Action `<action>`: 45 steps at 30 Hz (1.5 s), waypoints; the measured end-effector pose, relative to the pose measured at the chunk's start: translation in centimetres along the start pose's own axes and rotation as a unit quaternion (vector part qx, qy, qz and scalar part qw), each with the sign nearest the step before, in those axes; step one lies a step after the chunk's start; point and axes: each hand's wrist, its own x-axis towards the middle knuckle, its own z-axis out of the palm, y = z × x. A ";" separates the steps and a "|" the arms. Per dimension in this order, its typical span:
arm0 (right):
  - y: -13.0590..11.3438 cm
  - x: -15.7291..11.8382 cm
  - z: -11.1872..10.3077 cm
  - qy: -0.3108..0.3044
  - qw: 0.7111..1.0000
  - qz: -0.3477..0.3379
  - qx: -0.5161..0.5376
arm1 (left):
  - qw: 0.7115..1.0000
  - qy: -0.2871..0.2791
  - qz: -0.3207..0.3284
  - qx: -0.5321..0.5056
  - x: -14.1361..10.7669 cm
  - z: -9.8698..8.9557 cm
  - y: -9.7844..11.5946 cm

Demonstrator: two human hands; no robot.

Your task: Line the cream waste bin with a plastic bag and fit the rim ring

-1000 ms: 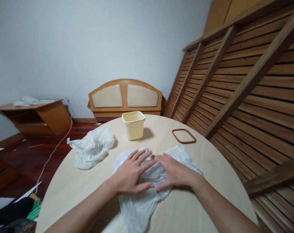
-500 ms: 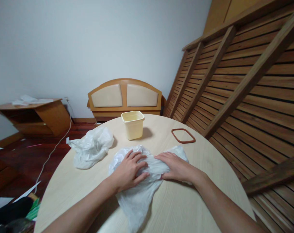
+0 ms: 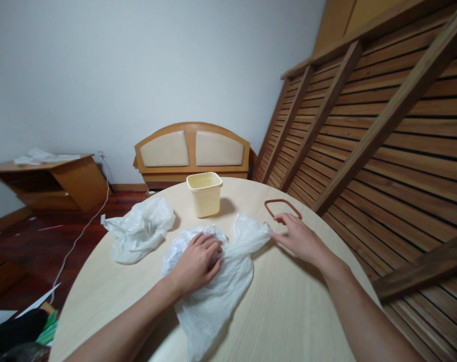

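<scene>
A white plastic bag (image 3: 228, 276) lies spread and crumpled on the round table (image 3: 296, 306). My left hand (image 3: 198, 261) rests on the bag's left part, fingers bent over the plastic and pressing it down. At the bag's upper right end is my right hand (image 3: 298, 239), thumb and fingers apart; its fingertips are beside the bag's edge, near the brown square ring (image 3: 283, 201). Whether they touch the plastic is hard to tell. Behind the bag stands a yellow open container (image 3: 206, 198). Another crumpled white bag (image 3: 141, 231) sits at the left.
A wooden headboard (image 3: 192, 148) stands beyond the table against the wall. Slatted wooden panels (image 3: 364, 151) lean along the right side. A low cabinet (image 3: 62, 186) and a white cable (image 3: 83, 234) are at the left.
My right hand has moved right and away from my left hand. The bag's right part now stretches up and to the right. My left hand has barely moved.
</scene>
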 end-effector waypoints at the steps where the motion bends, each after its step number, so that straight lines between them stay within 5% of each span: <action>1: 0.0 0.0 -0.2 -0.006 1.000 0.029 0.009 | 1.000 0.005 0.002 0.004 0.0 0.0 -0.2; 5: 0.0 0.0 0.3 -0.099 0.989 0.050 0.102 | 1.000 -0.001 0.017 0.013 -0.1 0.0 -0.4; 9: 0.4 0.1 1.7 -0.107 0.974 0.008 0.201 | 1.000 -0.009 0.020 0.005 -0.1 -0.2 -0.1; 18: 0.5 2.0 2.5 0.079 0.912 0.100 0.391 | 0.999 -0.027 0.022 0.009 -0.2 0.2 -0.3; 20: 0.5 1.7 2.2 0.057 0.905 0.082 0.413 | 0.999 -0.029 0.028 0.011 -0.2 0.2 -0.5; 22: 0.7 1.1 1.8 -0.026 0.897 0.050 0.438 | 0.999 -0.031 0.031 0.012 -0.3 0.2 -0.7; 24: 1.1 0.3 1.7 -0.119 0.900 0.024 0.419 | 0.999 -0.032 0.026 0.013 -0.2 0.1 -0.9; 27: 1.8 -0.3 2.0 -0.162 0.926 0.012 0.339 | 0.999 -0.034 0.019 0.016 -0.2 0.0 -1.0; 32: 1.7 0.2 2.1 -0.154 0.924 0.017 0.349 | 0.999 -0.031 0.015 0.020 -0.2 -0.1 -0.9; 40: 1.7 1.0 0.3 -0.014 0.924 0.094 0.371 | 0.999 -0.002 0.022 0.042 -0.2 0.4 -1.3; 45: 2.5 0.4 -0.4 -0.108 0.916 0.151 0.357 | 0.996 -0.019 0.059 0.070 -0.4 1.0 -1.5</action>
